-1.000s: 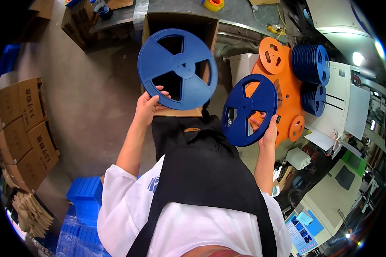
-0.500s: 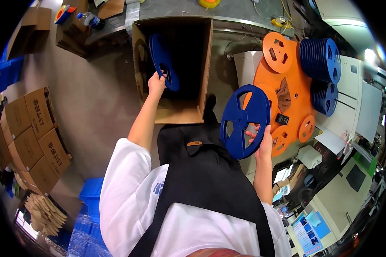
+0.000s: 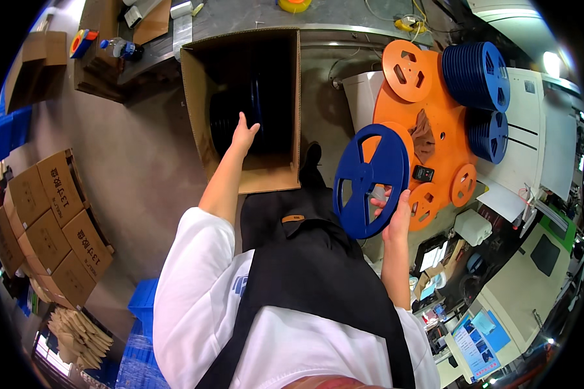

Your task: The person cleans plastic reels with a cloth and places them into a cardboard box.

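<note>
Blue reel [image 3: 364, 175] in the grip of the right hand [image 3: 394, 217], its fingertips glimpsed through an opening and the thumb beside the rim; the disc hides part of those fingers. Behind them, the reel also partly covers an orange table [image 3: 453, 137]. The left hand [image 3: 241, 138] reaches into a carton [image 3: 270, 181], thumb and forefinger spread with nothing visible between, the other fingers hard to make out. Just beyond, dark reels [image 3: 223, 118] fade into shadow; whether the fingers touch them, one cannot tell.

Smooth plastic reel [image 3: 369, 172] — matt cardboard box [image 3: 271, 181] — matt cloth apron [image 3: 324, 279].
</note>
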`<state>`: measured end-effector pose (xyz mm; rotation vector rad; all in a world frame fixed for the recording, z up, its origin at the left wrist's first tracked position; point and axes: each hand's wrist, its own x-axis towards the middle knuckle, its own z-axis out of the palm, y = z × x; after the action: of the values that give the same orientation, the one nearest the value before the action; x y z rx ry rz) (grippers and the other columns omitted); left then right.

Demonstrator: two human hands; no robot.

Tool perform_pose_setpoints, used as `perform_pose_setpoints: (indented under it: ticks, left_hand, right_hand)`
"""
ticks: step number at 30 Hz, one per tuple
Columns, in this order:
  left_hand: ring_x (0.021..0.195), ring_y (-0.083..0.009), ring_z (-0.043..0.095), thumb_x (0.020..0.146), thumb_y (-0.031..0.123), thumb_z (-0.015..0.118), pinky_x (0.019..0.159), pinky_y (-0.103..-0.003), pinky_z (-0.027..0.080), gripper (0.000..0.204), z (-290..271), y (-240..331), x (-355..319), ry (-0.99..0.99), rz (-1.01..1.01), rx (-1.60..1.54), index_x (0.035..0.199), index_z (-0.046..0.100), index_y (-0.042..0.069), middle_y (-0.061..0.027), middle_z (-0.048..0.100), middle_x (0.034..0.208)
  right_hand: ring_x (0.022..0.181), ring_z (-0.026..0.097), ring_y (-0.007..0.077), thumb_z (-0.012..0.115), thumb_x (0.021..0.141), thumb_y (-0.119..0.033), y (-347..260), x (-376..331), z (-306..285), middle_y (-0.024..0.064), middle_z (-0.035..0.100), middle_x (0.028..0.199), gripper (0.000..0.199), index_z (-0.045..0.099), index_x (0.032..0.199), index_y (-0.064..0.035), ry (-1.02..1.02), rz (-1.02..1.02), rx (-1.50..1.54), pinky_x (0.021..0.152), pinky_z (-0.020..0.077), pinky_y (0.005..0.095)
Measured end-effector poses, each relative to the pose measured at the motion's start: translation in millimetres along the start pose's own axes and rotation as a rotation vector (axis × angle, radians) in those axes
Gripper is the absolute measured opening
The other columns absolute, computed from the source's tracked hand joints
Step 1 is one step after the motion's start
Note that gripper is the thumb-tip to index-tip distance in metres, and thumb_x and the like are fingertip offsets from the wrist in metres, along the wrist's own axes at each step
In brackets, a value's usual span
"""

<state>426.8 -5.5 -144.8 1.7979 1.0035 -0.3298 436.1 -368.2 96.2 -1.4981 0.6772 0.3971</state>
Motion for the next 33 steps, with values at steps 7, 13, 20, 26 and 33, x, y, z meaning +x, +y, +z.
perform_pose_setpoints:
  ticks: [7,13,20,26,33]
  left_hand:
    - [0.132,-0.0321,0.034,0.085,0.018,0.062,0.106,-0.035,0.031,0.071,-20,-67,-62,-0.01,0.121,0.042,0.145,0.024,0.009,-0.0182,0.034,0.144]
    - [0.135,-0.0318,0.029,0.086,0.004,0.057,0.106,-0.038,0.032,0.068,-59,15,-135,0.25,0.649,0.081,0.145,0.025,0.014,-0.0128,0.024,0.15]
    - [0.136,-0.0327,0.027,0.089,0.001,0.05,0.109,-0.04,0.025,0.052,-104,68,-143,0.42,0.915,0.037,0.138,0.038,0.005,-0.0142,0.03,0.147]
    - [0.141,-0.0341,0.012,0.089,0.028,0.054,0.113,-0.047,0.01,0.072,-73,118,-163,0.169,0.972,0.382,0.145,0.018,0.002,-0.0197,0.019,0.15]
    - [0.14,-0.031,0.019,0.078,0.03,0.064,0.113,-0.044,0.012,0.08,-24,139,-219,-0.209,1.238,0.259,0.142,0.027,0.001,-0.0175,0.025,0.148]
  right_hand:
    - [0.053,0.045,0.0125,0.036,0.094,-0.055,-17,-2,7,0.0135,0.054,0.121,0.05,0.052,0.098,-0.008,-0.003,-0.091,0.548,0.046,0.0371,0.024]
    - [0.046,0.041,0.0097,0.038,0.095,-0.049,-13,3,6,0.0181,0.046,0.132,0.048,0.052,0.091,-0.0037,-0.506,-0.015,0.829,0.042,0.0359,0.0214]
    - [0.046,0.041,0.0078,0.036,0.097,-0.045,-21,-9,37,0.0211,0.045,0.134,0.046,0.049,0.087,-0.002,-0.587,0.062,0.878,0.043,0.0368,0.0207]
    - [0.045,0.039,0.0082,0.031,0.096,-0.053,-17,-28,67,0.0192,0.044,0.134,0.054,0.051,0.088,-0.0032,-0.608,0.233,0.773,0.044,0.0365,0.0209]
    - [0.043,0.036,0.0072,0.026,0.095,-0.057,-12,-49,76,0.0182,0.048,0.129,0.058,0.05,0.085,-0.0054,-0.548,0.301,0.541,0.042,0.0314,0.0211]
